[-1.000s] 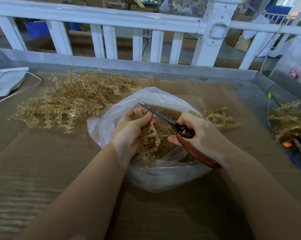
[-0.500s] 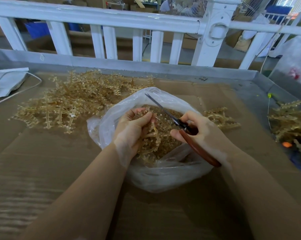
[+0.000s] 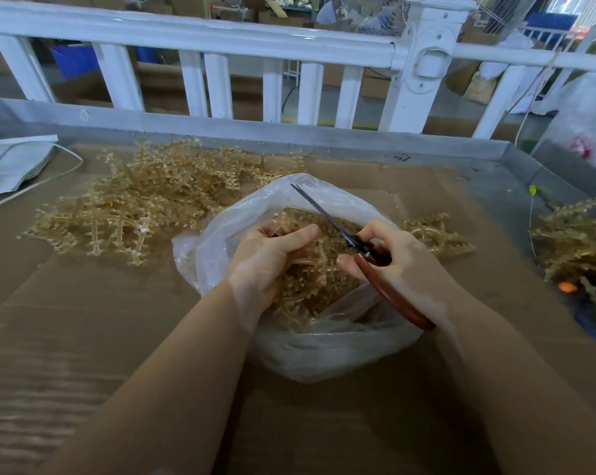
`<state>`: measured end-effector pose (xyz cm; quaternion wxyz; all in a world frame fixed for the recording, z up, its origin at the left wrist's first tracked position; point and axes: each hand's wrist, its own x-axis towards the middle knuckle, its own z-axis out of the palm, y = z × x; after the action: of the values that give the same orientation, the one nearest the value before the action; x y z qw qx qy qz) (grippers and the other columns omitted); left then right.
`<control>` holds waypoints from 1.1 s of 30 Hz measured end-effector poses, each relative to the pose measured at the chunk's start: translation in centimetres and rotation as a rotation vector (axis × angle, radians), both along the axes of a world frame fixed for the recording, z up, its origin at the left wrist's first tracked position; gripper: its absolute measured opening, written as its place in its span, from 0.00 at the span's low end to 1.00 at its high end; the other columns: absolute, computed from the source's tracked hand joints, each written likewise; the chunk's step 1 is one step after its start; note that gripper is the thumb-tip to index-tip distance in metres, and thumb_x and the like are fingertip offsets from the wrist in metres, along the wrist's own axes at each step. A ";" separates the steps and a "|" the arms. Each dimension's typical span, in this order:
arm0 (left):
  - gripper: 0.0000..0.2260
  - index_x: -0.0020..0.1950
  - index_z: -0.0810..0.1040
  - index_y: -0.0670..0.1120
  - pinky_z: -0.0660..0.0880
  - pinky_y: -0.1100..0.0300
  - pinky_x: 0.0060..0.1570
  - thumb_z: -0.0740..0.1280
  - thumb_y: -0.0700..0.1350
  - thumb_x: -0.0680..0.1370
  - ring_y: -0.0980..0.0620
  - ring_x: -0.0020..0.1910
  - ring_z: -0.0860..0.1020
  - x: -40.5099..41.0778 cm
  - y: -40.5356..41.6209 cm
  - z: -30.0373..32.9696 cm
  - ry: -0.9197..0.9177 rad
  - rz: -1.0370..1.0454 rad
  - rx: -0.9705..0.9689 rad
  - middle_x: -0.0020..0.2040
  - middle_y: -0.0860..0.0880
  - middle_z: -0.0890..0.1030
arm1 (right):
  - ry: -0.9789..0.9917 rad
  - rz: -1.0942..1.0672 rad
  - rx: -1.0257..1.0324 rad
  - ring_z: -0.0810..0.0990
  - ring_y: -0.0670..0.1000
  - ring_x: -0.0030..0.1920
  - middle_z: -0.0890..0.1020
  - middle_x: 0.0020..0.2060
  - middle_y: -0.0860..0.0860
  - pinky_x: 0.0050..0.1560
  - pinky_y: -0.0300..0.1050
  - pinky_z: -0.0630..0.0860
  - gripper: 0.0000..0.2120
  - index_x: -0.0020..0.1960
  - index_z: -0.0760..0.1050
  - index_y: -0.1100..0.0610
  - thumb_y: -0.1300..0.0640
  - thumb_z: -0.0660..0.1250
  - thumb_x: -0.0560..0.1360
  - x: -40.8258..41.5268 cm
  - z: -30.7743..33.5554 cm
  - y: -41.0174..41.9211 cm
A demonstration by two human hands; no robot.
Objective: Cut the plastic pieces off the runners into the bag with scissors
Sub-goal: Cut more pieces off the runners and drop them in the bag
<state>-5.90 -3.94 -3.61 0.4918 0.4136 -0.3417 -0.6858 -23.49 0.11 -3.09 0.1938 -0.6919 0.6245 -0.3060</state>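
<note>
A clear plastic bag sits open in the middle of the cardboard-covered table, holding many cut amber pieces. Over its mouth my left hand grips an amber plastic runner that hangs down into the bag. My right hand holds scissors with a reddish-brown handle. The blades are closed and point up and left, away from the runner. A big pile of uncut runners lies to the left of the bag.
More runners lie just right of the bag and another heap at the far right edge. A white bag with a cord lies far left. A white railing and a metal rim border the table's far side.
The scissors have swung up and away from the runner, and the blades have closed. My right hand moved slightly right. My left hand has kept its grip on the runner.
</note>
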 end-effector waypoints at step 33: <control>0.06 0.38 0.82 0.44 0.81 0.50 0.41 0.74 0.34 0.66 0.45 0.38 0.81 0.3 -0.5 0.2 -0.261 -0.109 -0.018 0.39 0.42 0.84 | -0.412 -0.042 -0.067 0.83 0.50 0.36 0.83 0.37 0.54 0.37 0.39 0.80 0.12 0.47 0.74 0.48 0.63 0.72 0.72 1.4 2.1 -0.8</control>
<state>-5.59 -4.46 -3.44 0.4089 0.4755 -0.4308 -0.6489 -22.08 -0.64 -1.03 0.2878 -0.6076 0.5754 -0.4658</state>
